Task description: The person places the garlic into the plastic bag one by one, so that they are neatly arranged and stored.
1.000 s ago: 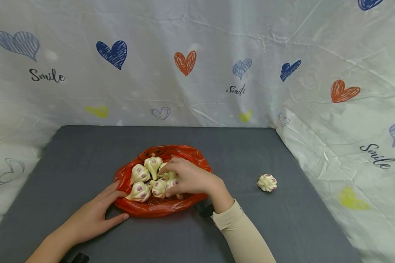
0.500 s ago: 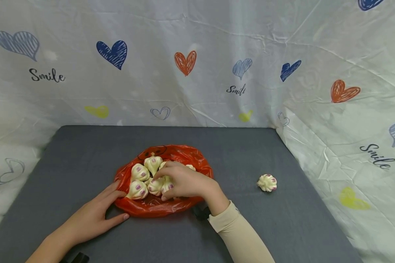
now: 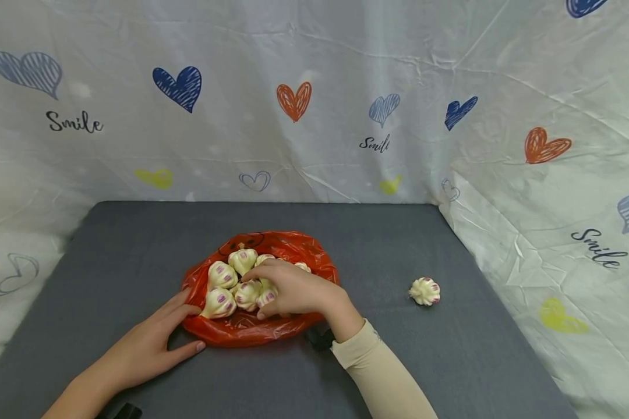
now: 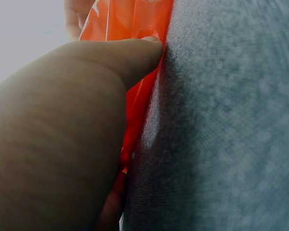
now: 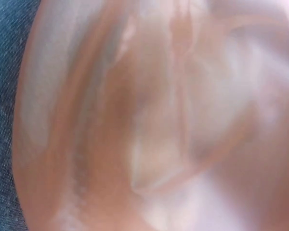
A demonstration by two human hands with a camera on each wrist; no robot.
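A red plastic bag (image 3: 262,334) lies spread wide with several garlic bulbs (image 3: 220,303) inside it. My right hand (image 3: 299,288) reaches in from the right, its fingers and thumb curled round a garlic bulb (image 3: 267,297) that is partly hidden beneath them. My left hand (image 3: 154,343) rests against the bag's left side, fingers extended at the rim and thumb apart near the front. In the left wrist view its thumb (image 4: 142,55) touches the red plastic. The right wrist view is blurred, with reddish film filling most of it.
A single garlic bulb (image 3: 425,291) lies apart on the dark grey table (image 3: 377,244), right of the bag. Behind the table hangs a white curtain (image 3: 335,46) printed with hearts. A black object (image 3: 128,411) shows at the front left edge.
My right hand has shifted slightly left in the bag, nudging the nearby bulbs left and uncovering another at the back right. My left hand has stayed in place.
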